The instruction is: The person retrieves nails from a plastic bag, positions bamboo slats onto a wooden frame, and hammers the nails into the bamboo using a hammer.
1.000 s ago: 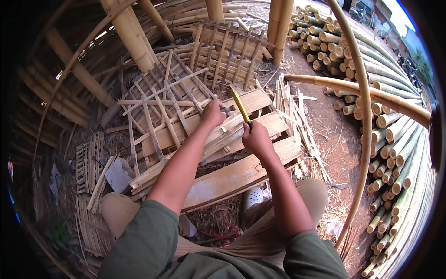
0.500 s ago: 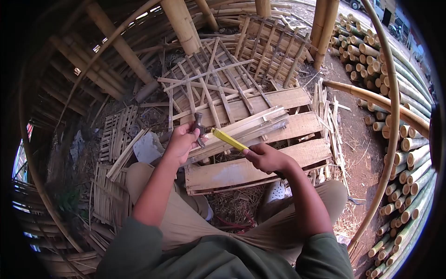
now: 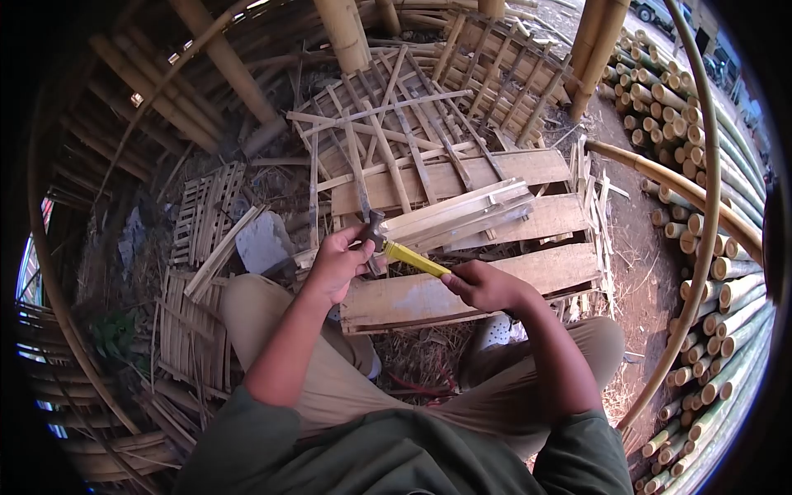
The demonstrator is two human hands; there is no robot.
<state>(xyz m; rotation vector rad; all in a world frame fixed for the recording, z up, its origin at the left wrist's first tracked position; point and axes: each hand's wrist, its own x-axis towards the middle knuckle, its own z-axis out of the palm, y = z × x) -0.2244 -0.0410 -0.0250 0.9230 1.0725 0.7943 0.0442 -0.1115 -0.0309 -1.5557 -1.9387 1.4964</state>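
Observation:
My left hand [image 3: 333, 266] is closed around a dark metal hammer head [image 3: 374, 233], fingers and thumb pinching its side. My right hand [image 3: 488, 287] grips a yellow hammer handle [image 3: 417, 260] by its lower part. The handle's upper end meets the hammer head; how deep it sits inside cannot be made out. Both hands are above a low bench of wooden planks [image 3: 470, 285], in front of my knees. Just beyond the hammer, a bundle of thin split bamboo strips [image 3: 462, 216] lies across the planks.
A lattice of bamboo slats [image 3: 388, 136] lies beyond the bench, with a slatted panel [image 3: 499, 74] behind it. Bamboo poles [image 3: 718, 280] are stacked on the right. A curved bamboo pole [image 3: 697, 190] arcs up nearby. At left are slat pieces [image 3: 206, 210] and a grey slab [image 3: 262, 241].
The handle's end was apart from the hammer head and now meets it. My left hand has come slightly right and down with the head. The view has shifted a little.

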